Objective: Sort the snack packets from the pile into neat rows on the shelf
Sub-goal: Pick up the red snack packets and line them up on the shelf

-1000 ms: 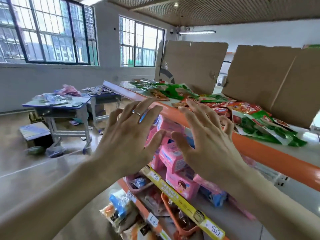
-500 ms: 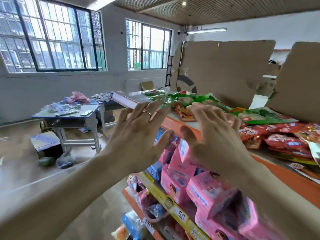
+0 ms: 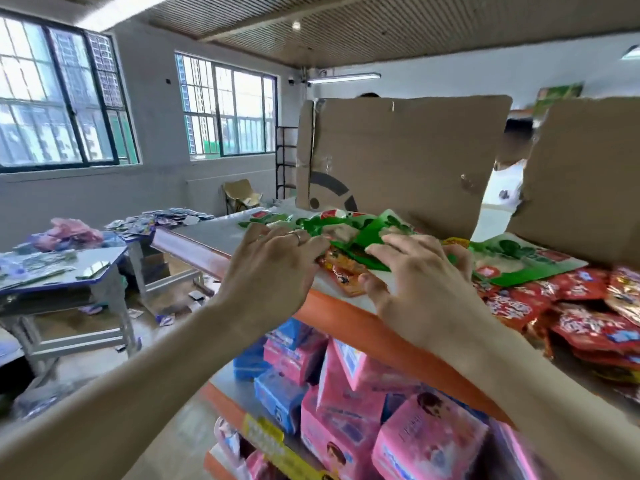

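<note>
Packets sit right under the right hand, which is spread flat on top. The left hand curls at their edge, can't tell if it's pinching. Orange one lies between the two.

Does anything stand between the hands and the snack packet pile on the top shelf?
Nothing visible does. The left hand and right hand both rest on the packet pile; the cardboard sheet stands behind it.

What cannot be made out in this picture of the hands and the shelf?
Head view only.
Left hand: fingertips tucked behind its knuckles; grip unclear.
Green packets beneath right hand: partly covered by it.
Print on red packets: blurred.
Pink boxes: cut off by bottom edge.
</note>
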A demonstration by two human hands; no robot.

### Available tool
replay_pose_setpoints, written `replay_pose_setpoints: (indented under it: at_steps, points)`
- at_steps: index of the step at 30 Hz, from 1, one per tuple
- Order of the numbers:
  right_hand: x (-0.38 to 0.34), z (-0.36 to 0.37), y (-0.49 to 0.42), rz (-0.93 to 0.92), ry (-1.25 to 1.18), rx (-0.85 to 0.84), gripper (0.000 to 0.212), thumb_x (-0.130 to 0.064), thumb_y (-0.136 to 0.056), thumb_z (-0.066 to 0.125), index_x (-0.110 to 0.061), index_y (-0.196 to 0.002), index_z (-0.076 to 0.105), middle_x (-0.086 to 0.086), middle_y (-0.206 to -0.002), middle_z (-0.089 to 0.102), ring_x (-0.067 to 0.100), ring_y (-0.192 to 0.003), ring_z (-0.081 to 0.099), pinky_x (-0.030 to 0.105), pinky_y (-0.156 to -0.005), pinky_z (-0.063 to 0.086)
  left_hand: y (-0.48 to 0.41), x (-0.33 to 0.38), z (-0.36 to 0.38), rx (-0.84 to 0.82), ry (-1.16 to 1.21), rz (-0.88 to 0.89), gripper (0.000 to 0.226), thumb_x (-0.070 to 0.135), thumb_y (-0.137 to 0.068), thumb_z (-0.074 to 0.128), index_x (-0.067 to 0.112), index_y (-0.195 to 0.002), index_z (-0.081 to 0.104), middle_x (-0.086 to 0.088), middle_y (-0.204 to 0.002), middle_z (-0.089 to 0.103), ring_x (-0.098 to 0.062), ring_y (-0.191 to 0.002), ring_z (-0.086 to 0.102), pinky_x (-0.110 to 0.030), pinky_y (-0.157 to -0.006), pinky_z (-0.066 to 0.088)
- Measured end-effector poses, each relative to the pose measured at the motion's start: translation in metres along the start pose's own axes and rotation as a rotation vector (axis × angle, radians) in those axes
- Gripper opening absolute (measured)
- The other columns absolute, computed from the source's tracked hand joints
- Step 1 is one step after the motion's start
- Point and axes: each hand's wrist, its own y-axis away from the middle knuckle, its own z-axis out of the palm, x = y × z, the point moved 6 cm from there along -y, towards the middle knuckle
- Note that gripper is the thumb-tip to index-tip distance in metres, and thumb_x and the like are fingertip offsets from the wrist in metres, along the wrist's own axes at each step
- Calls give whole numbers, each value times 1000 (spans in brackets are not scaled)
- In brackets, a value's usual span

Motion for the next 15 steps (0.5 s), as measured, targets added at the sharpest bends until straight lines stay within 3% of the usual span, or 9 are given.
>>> replay_pose_setpoints:
  at_steps: [5,11,13,15]
  points:
    - [10,1,1,68,28,32,51,-51,-95,45,-33,-143,41,-14,-153,32,8,-142,18,45,-113,9,-27,-9,40,-42,-5,74,36,15,-81,73,32,-113,70,5,-83,73,-23,-81,67,-37,-86,39]
    - [10,-5,0,169,-5,129,41,-49,-95,48,-32,-133,54,-18,-140,46,5,-133,29,38,-109,17,-48,-20,60,-64,265,161,19,33,-91,64,42,-103,75,13,-95,75,-15,-88,68,-37,-89,45]
    - [9,-4,-2,211,-84,132,38,-47,-95,51,-30,-129,57,-17,-132,52,6,-127,38,30,-103,22,-50,-21,61,-49,363,177,20,32,-89,60,40,-97,77,11,-85,76,-14,-77,68,-36,-80,49]
    - [12,-5,-4,275,-221,152,34,-44,-94,54,-28,-124,60,-14,-114,62,5,-108,54,24,-92,39,-49,-24,54,53,469,183,21,27,-85,60,33,-92,78,7,-70,74,-13,-56,62,-32,-63,51]
